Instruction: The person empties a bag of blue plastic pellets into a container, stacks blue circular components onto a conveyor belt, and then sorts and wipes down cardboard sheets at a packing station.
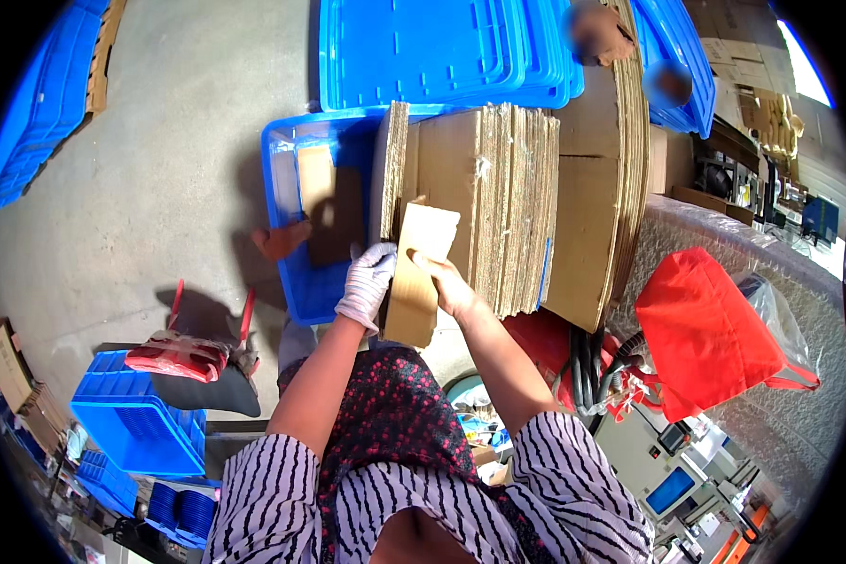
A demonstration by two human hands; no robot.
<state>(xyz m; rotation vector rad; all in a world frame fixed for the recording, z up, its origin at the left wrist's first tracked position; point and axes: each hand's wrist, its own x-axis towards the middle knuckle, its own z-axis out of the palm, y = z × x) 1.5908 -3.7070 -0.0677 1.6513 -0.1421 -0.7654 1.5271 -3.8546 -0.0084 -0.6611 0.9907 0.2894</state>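
Observation:
A flat tan cardboard piece is held upright in front of me, between both hands. My left hand, in a pale knitted glove, has its fingers curled at the piece's left edge. Bare, my right hand grips the right edge, with the thumb on the near face and the other fingers partly hidden behind. Just beyond stands a row of cardboard sheets on edge in a blue crate. More cardboard lies at the crate's left end, partly in shadow.
What looks like another person's hand is at the crate's left rim. Stacked blue lids stand behind, and taller cardboard sheets to the right. A red bag lies at right. At left are a chair and a blue bin.

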